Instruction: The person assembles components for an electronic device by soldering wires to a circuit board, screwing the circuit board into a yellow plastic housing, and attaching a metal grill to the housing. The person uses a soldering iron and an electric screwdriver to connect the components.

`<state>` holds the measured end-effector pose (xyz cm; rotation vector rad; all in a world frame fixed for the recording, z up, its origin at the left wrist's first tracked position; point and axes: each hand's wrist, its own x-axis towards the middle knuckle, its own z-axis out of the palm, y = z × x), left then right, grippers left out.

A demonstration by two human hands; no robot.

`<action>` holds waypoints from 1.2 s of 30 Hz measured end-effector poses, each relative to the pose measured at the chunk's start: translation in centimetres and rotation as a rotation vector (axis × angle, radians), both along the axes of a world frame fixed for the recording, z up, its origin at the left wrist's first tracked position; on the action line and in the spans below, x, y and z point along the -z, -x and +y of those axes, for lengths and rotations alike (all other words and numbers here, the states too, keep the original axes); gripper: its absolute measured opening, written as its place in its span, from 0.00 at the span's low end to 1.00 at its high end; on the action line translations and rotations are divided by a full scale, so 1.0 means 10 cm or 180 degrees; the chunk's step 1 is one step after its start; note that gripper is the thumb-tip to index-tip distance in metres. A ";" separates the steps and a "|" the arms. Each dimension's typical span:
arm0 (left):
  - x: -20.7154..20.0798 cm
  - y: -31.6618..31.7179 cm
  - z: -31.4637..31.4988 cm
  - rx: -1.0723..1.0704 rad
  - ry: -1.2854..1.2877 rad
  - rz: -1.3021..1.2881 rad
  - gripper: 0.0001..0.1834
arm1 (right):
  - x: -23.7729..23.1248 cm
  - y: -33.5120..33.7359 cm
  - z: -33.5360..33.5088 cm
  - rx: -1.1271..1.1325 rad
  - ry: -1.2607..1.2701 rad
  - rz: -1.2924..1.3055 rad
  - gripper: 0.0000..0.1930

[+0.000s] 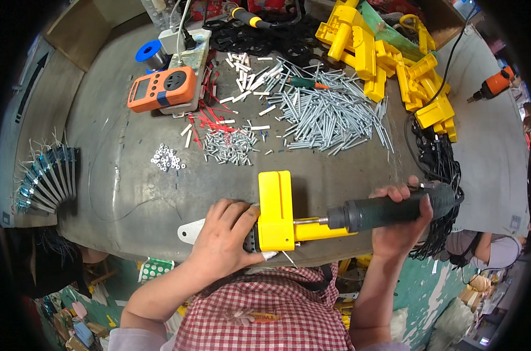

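- We see the yellow case (275, 205) on the near side of the pile of long screws (335, 117), slightly left of the pile's middle.
- Our left hand (224, 237) grasps the case by its left side, thumb low along its near edge; a flat metal plate (190, 232) sticks out past that hand.
- Our right hand (402, 234) is wrapped round a dark power screwdriver (365, 215), nearer us than the pile and towards its right; the tool's shaft (308, 222) points at the case.
- We judge the case light and stiff, its smooth plastic a little slippery, and apt to crack if forced.
- We would hold its broad block, clear of the shaft, and grip the heavier-looking screwdriver round its barrel.
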<state>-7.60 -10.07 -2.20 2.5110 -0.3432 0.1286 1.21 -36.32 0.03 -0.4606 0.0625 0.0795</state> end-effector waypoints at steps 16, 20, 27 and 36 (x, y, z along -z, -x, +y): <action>-0.01 -0.03 -0.03 0.0025 0.0026 0.0029 0.38 | 0.02 -0.01 -0.02 0.0251 0.0126 0.0082 0.19; 0.00 -0.01 0.03 0.0027 -0.0044 0.0135 0.38 | 0.08 -0.03 0.07 0.0073 -0.0103 0.0019 0.18; -0.06 -0.02 0.19 0.0131 0.1408 0.0505 0.45 | 0.13 0.04 0.01 0.0120 0.0131 0.0028 0.21; 0.00 -0.20 1.38 -0.1743 -0.1035 -0.0315 0.13 | 0.19 0.03 0.09 0.0056 0.0101 0.0086 0.21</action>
